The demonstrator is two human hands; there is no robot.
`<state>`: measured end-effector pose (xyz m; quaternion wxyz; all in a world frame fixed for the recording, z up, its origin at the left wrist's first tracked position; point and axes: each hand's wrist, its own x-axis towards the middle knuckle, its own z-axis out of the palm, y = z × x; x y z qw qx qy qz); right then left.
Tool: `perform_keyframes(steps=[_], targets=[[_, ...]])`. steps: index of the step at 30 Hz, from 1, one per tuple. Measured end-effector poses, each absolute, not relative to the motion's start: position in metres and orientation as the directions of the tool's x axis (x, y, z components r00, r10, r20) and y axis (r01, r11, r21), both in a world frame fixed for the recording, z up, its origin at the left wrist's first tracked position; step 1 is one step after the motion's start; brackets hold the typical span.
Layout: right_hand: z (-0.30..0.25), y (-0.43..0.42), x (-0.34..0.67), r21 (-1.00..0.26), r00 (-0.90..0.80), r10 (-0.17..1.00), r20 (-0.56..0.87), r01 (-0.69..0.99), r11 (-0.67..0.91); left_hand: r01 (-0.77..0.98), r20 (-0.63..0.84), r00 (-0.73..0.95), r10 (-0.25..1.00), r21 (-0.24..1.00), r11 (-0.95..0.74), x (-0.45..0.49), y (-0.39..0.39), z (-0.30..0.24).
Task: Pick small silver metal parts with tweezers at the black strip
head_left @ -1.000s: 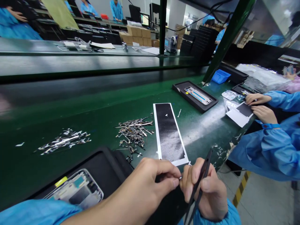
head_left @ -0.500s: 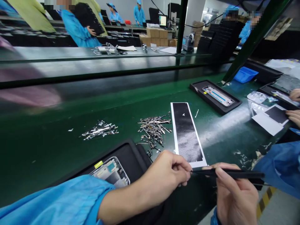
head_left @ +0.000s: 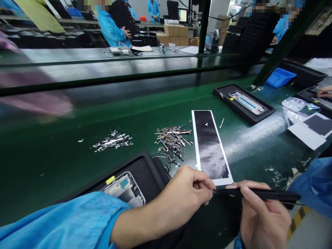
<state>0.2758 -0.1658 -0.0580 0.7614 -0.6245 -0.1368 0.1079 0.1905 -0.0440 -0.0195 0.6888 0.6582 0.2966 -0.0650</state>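
Note:
My left hand (head_left: 186, 193) is pinched closed at the front edge of the green belt (head_left: 52, 162), fingertips pressed on something too small to make out. My right hand (head_left: 261, 218) grips black tweezers (head_left: 256, 194) held level, their tip touching the left fingertips. Under my left forearm lies a black tray (head_left: 145, 173) holding a phone frame (head_left: 124, 188). Just beyond my hands lies a long black sheet with a white border (head_left: 211, 145). Two heaps of small metal parts lie further out, one (head_left: 172, 138) beside the sheet, one (head_left: 112, 141) to the left.
A second black tray with a phone frame (head_left: 245, 103) sits at the right. A co-worker's blue sleeve (head_left: 315, 183) and sheets (head_left: 308, 129) lie at the right edge. A blue bin (head_left: 280, 77) stands behind a green post (head_left: 281, 45). People in blue work in the background.
One second ago the tweezers stood upright in my right fist; now they lie level with the tip at my left fingertips. The view has swung slightly left.

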Motion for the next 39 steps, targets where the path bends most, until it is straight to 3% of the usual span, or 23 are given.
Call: perform_keyframes(steps=[8, 19, 31, 36, 39], targets=[[-0.060, -0.166, 0.276, -0.984, 0.944, 0.327, 0.029, -0.031, 0.176, 0.505, -0.518, 0.799, 0.306, 0.854, 0.128, 0.190, -0.045, -0.019], [-0.066, -0.173, 0.277, -0.984, 0.908, 0.415, 0.049, -0.027, 0.175, 0.510, -0.519, 0.796, 0.312, 0.852, 0.119, 0.190, -0.044, -0.019], [-0.065, -0.171, 0.276, -0.985, 0.915, 0.401, 0.042, -0.031, 0.172, 0.507, -0.516, 0.799, 0.308, 0.854, 0.115, 0.191, -0.043, -0.017], [-0.061, -0.168, 0.273, -0.974, 0.911, 0.384, 0.151, 0.071, 0.214, 0.503, -0.510, 0.800, 0.315, 0.857, 0.111, 0.191, -0.042, -0.018], [-0.054, -0.166, 0.273, -0.956, 0.927, 0.295, 0.230, 0.158, 0.249, 0.472, -0.473, 0.819, 0.325, 0.877, 0.087, 0.189, -0.041, -0.016]])
